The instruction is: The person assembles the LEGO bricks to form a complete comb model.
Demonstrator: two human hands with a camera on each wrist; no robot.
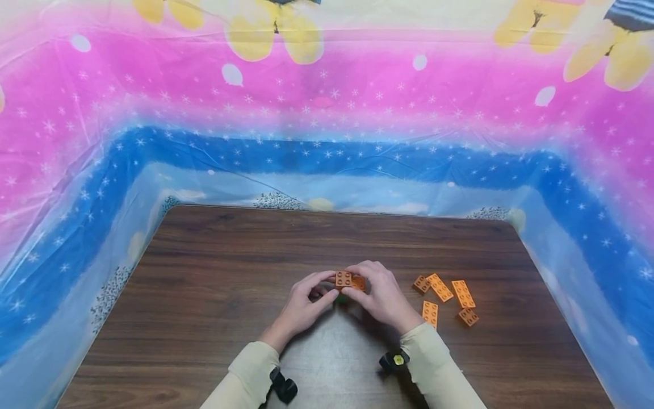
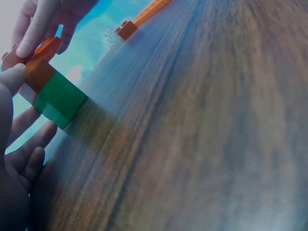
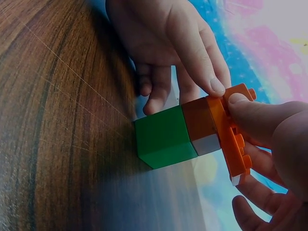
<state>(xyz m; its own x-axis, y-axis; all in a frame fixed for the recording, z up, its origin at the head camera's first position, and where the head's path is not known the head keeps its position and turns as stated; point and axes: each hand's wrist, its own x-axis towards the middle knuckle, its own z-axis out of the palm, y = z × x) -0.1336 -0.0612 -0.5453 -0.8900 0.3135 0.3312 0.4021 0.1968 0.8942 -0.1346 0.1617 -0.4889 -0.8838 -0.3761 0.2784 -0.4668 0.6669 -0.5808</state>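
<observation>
A small stack of toy building bricks stands on the table between both hands. At its base is a green block [image 3: 166, 137], with a brownish-orange brick [image 3: 199, 120] on it. An orange studded plate [image 3: 228, 142] lies across that brick and juts out to the right. On the plate's left end sits a brownish-orange four-stud brick [image 1: 343, 279]. My left hand [image 1: 305, 301] pinches the stack near the plate, its thumb on the near side and lower fingers spread. From the right, my right hand [image 1: 380, 292] grips the top brick, thumb against its side.
Right of my right hand lie loose orange plates [image 1: 462, 293] and small brownish-orange bricks [image 1: 468, 317] on the dark wooden table [image 1: 230, 244]. A printed pink and blue cloth [image 1: 327, 153] hangs around the table's back and sides.
</observation>
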